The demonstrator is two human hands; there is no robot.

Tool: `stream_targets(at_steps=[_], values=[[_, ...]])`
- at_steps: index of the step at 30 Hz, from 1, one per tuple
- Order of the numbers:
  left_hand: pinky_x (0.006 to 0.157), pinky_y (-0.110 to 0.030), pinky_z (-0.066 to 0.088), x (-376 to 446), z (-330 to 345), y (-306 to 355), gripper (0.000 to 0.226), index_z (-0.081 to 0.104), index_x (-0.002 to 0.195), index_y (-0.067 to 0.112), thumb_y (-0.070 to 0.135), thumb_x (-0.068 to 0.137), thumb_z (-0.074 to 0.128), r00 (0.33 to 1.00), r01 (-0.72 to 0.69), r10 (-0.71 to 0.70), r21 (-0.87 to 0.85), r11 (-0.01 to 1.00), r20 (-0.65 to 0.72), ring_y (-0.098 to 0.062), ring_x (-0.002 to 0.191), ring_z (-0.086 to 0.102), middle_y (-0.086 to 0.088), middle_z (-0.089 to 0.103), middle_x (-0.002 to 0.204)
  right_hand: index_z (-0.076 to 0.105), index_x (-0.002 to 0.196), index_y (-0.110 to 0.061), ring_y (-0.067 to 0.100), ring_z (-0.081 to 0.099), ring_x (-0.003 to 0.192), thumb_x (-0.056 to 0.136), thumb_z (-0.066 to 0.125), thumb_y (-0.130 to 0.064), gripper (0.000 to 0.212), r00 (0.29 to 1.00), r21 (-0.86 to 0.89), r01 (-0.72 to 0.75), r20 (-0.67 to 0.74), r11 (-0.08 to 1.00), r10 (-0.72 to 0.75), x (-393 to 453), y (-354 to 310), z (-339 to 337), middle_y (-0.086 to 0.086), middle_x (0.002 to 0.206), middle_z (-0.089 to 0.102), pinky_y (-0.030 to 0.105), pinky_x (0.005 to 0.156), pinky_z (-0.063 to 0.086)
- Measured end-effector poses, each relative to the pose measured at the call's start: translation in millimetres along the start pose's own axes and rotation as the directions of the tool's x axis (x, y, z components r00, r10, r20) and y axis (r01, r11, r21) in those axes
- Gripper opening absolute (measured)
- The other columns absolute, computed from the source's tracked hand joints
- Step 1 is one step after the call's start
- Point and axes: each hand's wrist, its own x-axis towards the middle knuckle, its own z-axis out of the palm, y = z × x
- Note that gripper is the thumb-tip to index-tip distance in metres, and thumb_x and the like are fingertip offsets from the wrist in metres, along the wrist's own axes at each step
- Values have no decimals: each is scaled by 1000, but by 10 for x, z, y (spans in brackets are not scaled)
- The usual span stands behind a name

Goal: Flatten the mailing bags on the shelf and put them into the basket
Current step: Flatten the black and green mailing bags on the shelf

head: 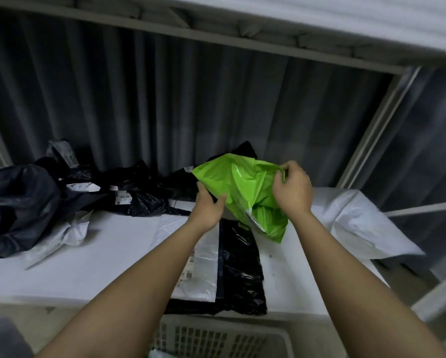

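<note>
A heap of crumpled dark bags (23,202) is piled at the left end of the shelf (113,249), reaching back toward the rear edge, with printed labels visible on several. A crumpled white bag (69,233) lies against the heap on its front side. Near the middle of the shelf, a flattened white bag (204,264) with a label strip is laid flat, and a flattened black bag (242,267) lies just beside it on the right, both reaching the front edge. Above these two, a green bag (245,195) is held clear of the shelf surface, still creased and partly bunched. The left hand (209,202) grips its lower left edge, thumb curled over the film. The right hand (291,187) pinches its upper right corner between curled fingers. More dark bags are seen behind the green bag at the rear edge. A large white bag (358,220) is spread across the right end of the shelf, hanging over that edge. Below the front edge, the rim of a pale slotted basket (216,337) is visible; its contents cannot be made out.
</note>
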Motion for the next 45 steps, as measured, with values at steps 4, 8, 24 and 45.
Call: stream_targets(at_steps=[4,8,24,45], values=[[96,-28,40,-148,-304,273,59,29,143,8,28,95,57,978,-45,-8,-249,967,-207,-25,125,49,-8,51,136,62,99,-10,20,53,81,91,55,-14,12,999,113,-26,37,993,22,-58,-251,-285,2,87,60,29,69,37],[85,-28,45,-347,-674,478,26,54,121,8,20,99,51,953,-118,20,-308,944,-301,-21,107,59,-6,61,115,67,99,-7,19,54,82,89,63,-15,13,990,208,-47,142,977,18,-175,-347,-423,6,87,62,25,69,36],[85,-31,43,-943,-1335,509,29,52,116,4,27,97,52,925,-88,53,-78,993,-376,-25,100,56,-7,57,104,57,84,-15,22,51,79,92,58,-16,8,954,185,-219,245,958,170,-898,-672,-594,0,76,56,31,70,40],[102,-36,36,-1458,-876,280,63,31,140,17,36,90,62,987,-29,55,169,985,-150,-30,124,40,-12,30,140,45,113,5,29,68,71,97,37,5,18,703,818,-574,515,-35,490,-984,-1362,-586,25,120,54,41,79,56]])
